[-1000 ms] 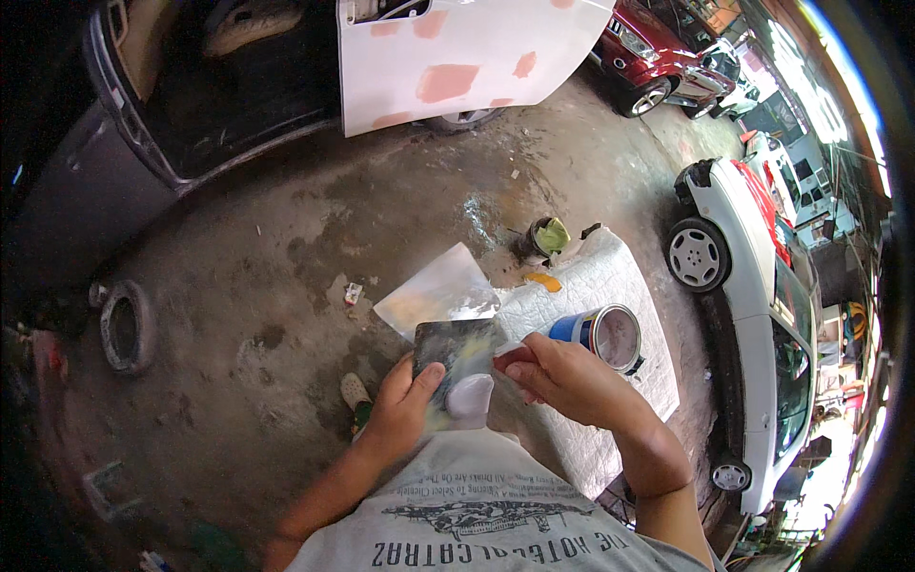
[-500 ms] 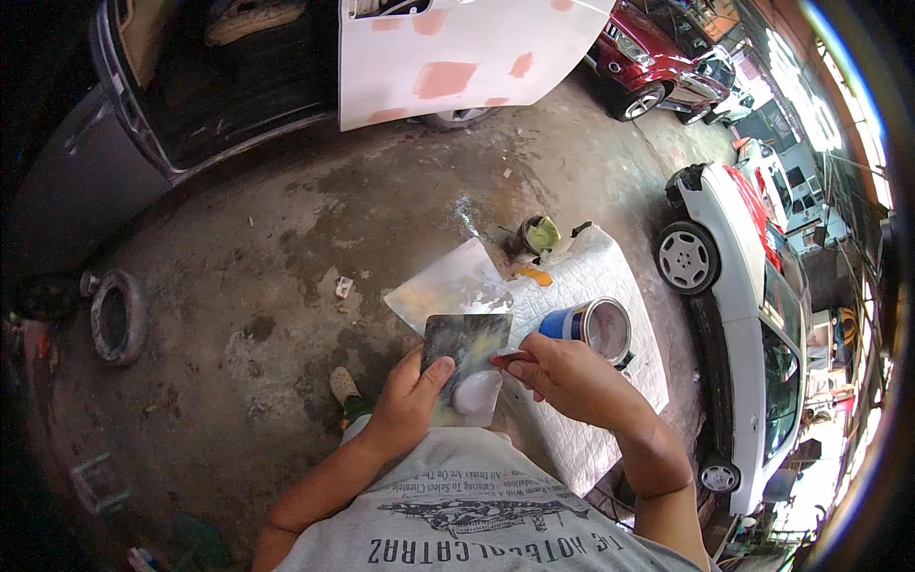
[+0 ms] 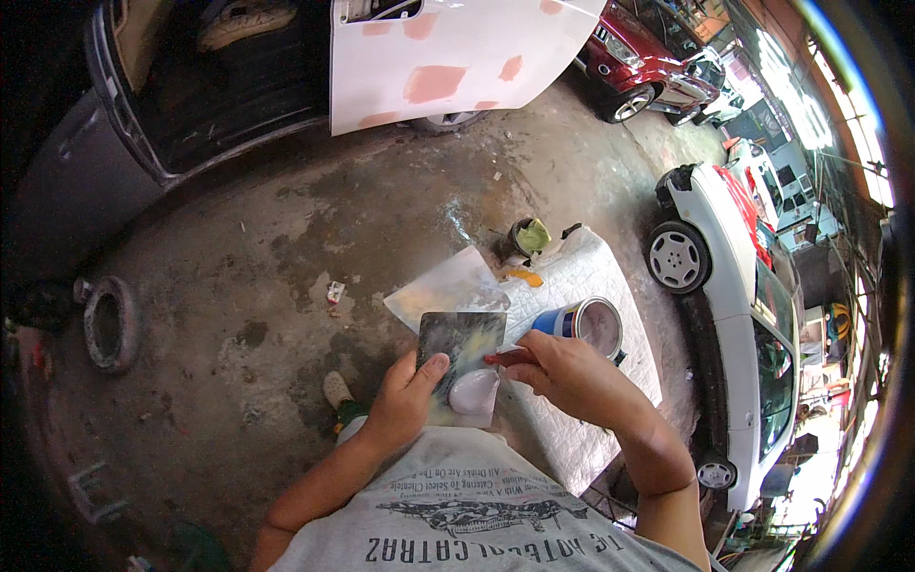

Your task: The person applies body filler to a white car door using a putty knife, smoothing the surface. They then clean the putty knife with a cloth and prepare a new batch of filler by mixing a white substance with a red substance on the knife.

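Note:
My left hand (image 3: 407, 396) grips the left edge of a dark, flat mixing board (image 3: 448, 332), its thumb lying on top. A rounded mound of pale pinkish-white putty (image 3: 472, 392) sits on the board's lower right part, and yellowish smears mark its surface. My right hand (image 3: 562, 377) is closed in a pinch around a small thing with a red end (image 3: 492, 359), held over the board's right edge. The fingers hide most of that thing, so its kind is unclear.
Beside my right hand, a blue-sided can (image 3: 556, 321) stands on a white quilted cover (image 3: 620, 296). A stained sheet (image 3: 429, 289), a yellow piece (image 3: 524, 277) and a dark can with green material (image 3: 532, 237) lie beyond. A patched white car door (image 3: 467, 57) stands ahead; a white car (image 3: 734, 238) is right.
The whole view has shifted slightly, moving the surroundings a little left. My right hand and the red-ended thing remain over the board's right edge, and the putty looks the same.

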Demonstrator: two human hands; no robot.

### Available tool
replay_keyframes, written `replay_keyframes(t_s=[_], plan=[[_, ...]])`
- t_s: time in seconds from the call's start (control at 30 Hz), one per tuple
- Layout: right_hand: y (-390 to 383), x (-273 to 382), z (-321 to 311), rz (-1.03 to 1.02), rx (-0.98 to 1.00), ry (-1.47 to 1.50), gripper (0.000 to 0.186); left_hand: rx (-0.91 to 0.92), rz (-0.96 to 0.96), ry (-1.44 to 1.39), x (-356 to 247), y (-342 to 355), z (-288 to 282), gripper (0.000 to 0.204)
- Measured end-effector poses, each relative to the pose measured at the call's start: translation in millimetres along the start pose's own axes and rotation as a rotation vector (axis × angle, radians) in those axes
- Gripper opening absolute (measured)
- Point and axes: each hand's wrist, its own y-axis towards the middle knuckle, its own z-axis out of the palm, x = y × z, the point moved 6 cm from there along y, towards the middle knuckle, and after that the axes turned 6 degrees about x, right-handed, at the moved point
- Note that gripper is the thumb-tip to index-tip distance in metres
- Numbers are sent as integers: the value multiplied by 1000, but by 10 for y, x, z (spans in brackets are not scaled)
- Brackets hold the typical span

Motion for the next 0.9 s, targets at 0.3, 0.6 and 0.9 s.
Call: replay_keyframes(t_s=[0.3, 0.6, 0.9], plan=[[78, 77, -99, -22, -2, -85, 22, 14, 40, 106, -125, 30, -3, 34], [124, 62, -141, -22, 11, -74, 22, 53, 46, 50, -157, 99, 4, 33], [-479, 120, -563, 51, -265, 357, 25, 37, -190, -453, 234, 369, 72, 37]])
